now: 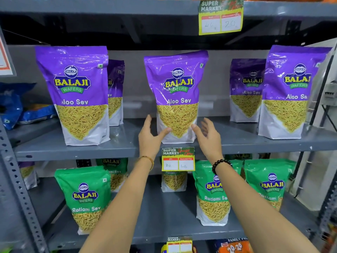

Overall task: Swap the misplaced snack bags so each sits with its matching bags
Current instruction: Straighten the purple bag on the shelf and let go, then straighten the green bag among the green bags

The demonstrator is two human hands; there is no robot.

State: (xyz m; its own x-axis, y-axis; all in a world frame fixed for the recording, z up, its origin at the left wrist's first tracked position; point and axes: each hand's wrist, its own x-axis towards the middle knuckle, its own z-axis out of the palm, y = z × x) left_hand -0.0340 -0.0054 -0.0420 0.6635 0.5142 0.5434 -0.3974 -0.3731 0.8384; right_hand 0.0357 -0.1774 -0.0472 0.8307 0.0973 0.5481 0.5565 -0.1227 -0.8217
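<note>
Both hands are spread loose: the left hand (151, 133) has its thumb on the lower front of the middle purple Aloo Sev bag (176, 95), the right hand (207, 136) just beside it. The bag stands upright on the upper shelf (127, 143) among matching purple bags. To finish, I would square it to the front edge and let go gently so it does not tip.

Grey metal shelves (76, 152) — yellow price tags (178, 159), blue packets (12, 106) far left.

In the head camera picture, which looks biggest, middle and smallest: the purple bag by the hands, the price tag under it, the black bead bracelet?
1. Purple bag, by far.
2. Price tag.
3. Black bead bracelet, smallest, though nearer the camera.
</note>
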